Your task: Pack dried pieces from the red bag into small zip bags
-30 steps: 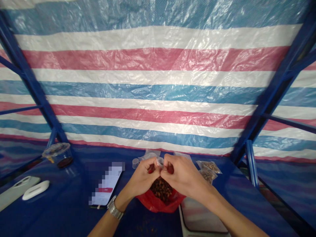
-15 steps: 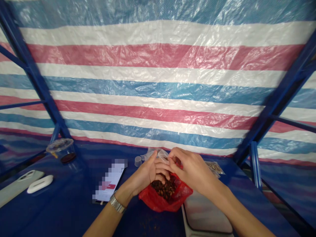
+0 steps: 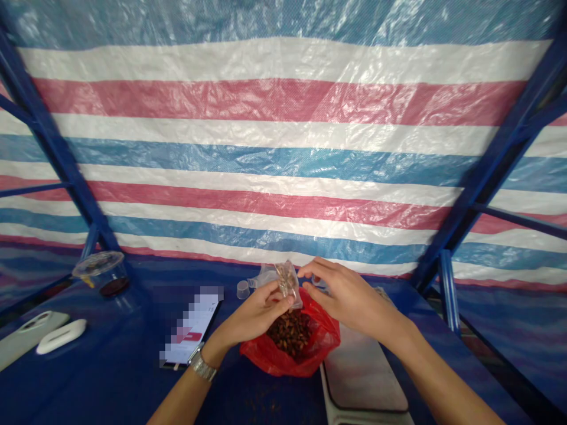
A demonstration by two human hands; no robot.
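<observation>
The left hand [image 3: 261, 313], with a silver metal wristwatch [image 3: 202, 367] on its wrist, is pinching a small clear plastic bag [image 3: 286, 280] between thumb and fingers — the grip is closed, and the bag stands upright above a red plastic bag [image 3: 321, 345]. Inside the small bag are some brown pieces, but they are too small for me to tell exactly. The right hand [image 3: 349, 301] is open, its fingers curved just beside the top of the small bag — it grasps nothing. The open red plastic bag holds a heap of dark brown pieces [image 3: 290, 333] and lies on a dark blue table [image 3: 110, 383]. Near it are a smartphone with pixelated screen [image 3: 190, 327], a small clear plastic cup [image 3: 242, 289] and a flat grey tray [image 3: 363, 369]. Behind the table hangs a striped red, white and blue tarpaulin [image 3: 283, 177].
</observation>
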